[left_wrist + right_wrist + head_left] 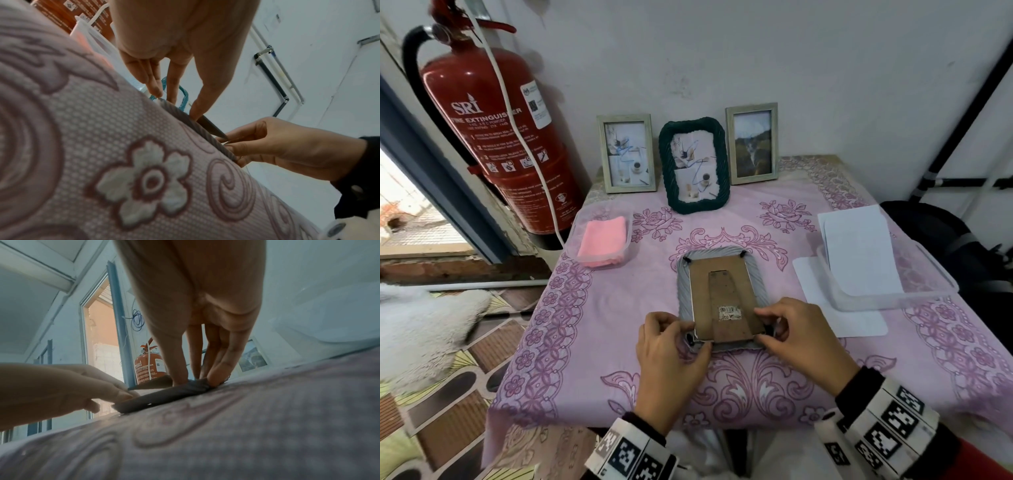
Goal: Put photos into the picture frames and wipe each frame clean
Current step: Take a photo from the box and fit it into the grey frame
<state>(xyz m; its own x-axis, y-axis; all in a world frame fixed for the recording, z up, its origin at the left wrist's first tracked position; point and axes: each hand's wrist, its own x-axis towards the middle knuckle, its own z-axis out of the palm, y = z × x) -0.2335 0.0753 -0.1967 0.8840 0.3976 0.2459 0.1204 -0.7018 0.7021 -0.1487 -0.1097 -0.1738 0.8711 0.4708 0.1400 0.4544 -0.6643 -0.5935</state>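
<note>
A grey rope-textured picture frame (756,284) lies face down in the middle of the table, its brown backing board (722,294) with the stand leg facing up. My left hand (690,330) pinches the frame's near left corner, thumb under the edge. At the near right corner my right hand (763,325) pinches it, index finger on the backing. The left wrist view shows the left hand (180,104) over the grey frame (197,128), with the right hand (267,142) at the far corner. The right wrist view shows the right hand (197,378) pressing on the frame (164,394).
Three frames with photos stand at the back: a pale one (627,153), a dark green one (693,164), another pale one (753,143). A pink cloth (602,240) lies in a clear tub at left. White sheets (859,250) sit in a clear tub at right. A fire extinguisher (493,137) hangs at left.
</note>
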